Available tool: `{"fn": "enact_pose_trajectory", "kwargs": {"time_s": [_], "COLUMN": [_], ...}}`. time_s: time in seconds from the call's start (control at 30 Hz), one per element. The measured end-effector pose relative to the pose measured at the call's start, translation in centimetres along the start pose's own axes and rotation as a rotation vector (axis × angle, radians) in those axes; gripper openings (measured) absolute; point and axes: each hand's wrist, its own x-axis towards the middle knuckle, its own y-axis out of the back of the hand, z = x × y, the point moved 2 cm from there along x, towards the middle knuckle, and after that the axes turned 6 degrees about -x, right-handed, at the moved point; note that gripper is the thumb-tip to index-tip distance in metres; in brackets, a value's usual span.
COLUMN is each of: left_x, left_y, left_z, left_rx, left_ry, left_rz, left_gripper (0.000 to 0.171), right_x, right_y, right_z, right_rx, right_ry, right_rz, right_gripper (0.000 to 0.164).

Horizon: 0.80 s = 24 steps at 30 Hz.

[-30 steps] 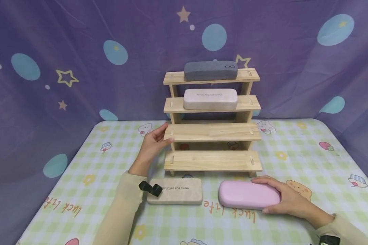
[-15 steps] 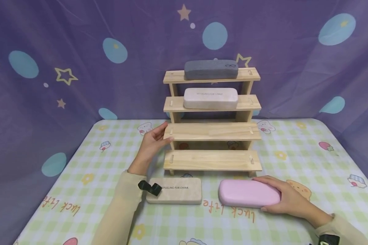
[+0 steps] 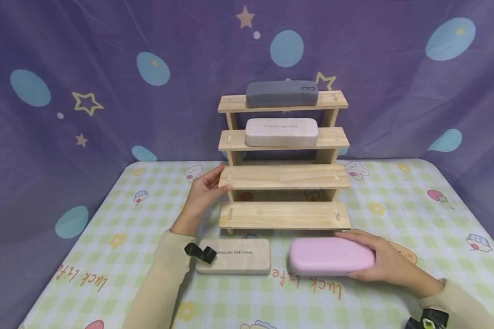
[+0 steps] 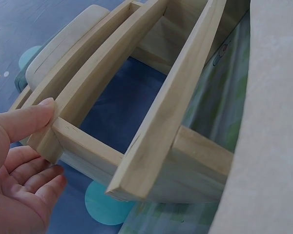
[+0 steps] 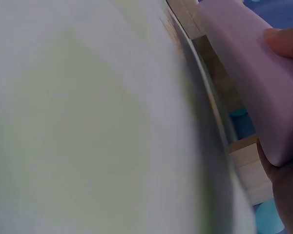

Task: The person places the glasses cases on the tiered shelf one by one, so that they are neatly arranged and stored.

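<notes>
A pink glasses case is gripped at its right end by my right hand, thumb along the near side and fingers over the far side. In the right wrist view, the pink case appears raised above the tablecloth. My left hand pinches the left end of a board on the wooden tiered shelf. The left wrist view shows the thumb on the board's edge, other fingers curled beneath. A beige glasses case printed "REFUELING FOR CHINA" lies on the table, its left end partly behind a black wrist device.
On the top tier sits a grey-blue glasses case; a whitish case lies one tier below. The two lower boards are bare. A green-and-white checked tablecloth covers the table, with a purple curtain behind.
The pink case, in my right hand, has risen slightly and shifted a little left toward the shelf. My left hand keeps its hold on the shelf board.
</notes>
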Motion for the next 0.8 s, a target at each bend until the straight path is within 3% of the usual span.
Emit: {"fn": "enact_pose_trajectory", "kwargs": {"time_s": [0.3,0.6,0.8], "left_x": [-0.1,0.1,0.0], "left_y": [0.1,0.1,0.2], "left_z": [-0.1,-0.1,-0.1], "left_rx": [-0.007,-0.007,-0.017], "left_ry": [-0.01,-0.012,-0.009], "left_rz": [-0.005,-0.018,-0.013], "left_gripper": [0.064,0.064,0.064], "right_x": [3.3,6.7,9.3], "right_y": [1.9,3.7,4.4], "right_z": [-2.3,-3.3,-3.0], "right_rx": [0.04,-0.007,0.023], "right_ry": [0.062,-0.012,-0.037], "right_rz": [0.054,0.093,0.091], "right_gripper": [0.078,0.077,0.074]}}
